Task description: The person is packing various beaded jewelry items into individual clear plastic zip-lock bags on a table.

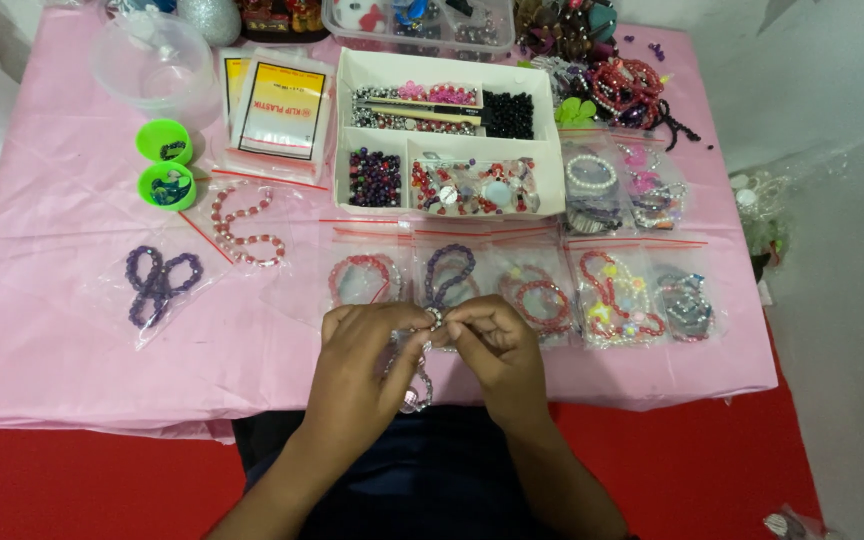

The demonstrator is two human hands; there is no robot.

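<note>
Both my hands meet at the near edge of the pink-covered table [72, 340]. My left hand [357, 365] and my right hand [497, 345] pinch the top of a bracelet of clear and silvery beads [418, 385], whose loop hangs down between them. Just beyond my fingers lie small clear bags, one with a pink bracelet [360, 278] and one with a purple bracelet [449, 274].
A white divided box of beads [449, 130] stands in the middle. More bagged bracelets [642, 295] lie to the right, a bagged purple bracelet [157, 283] to the left. Two green cups [165, 165], a clear bowl [152, 60] and packs of plastic bags [277, 112] sit at the back left.
</note>
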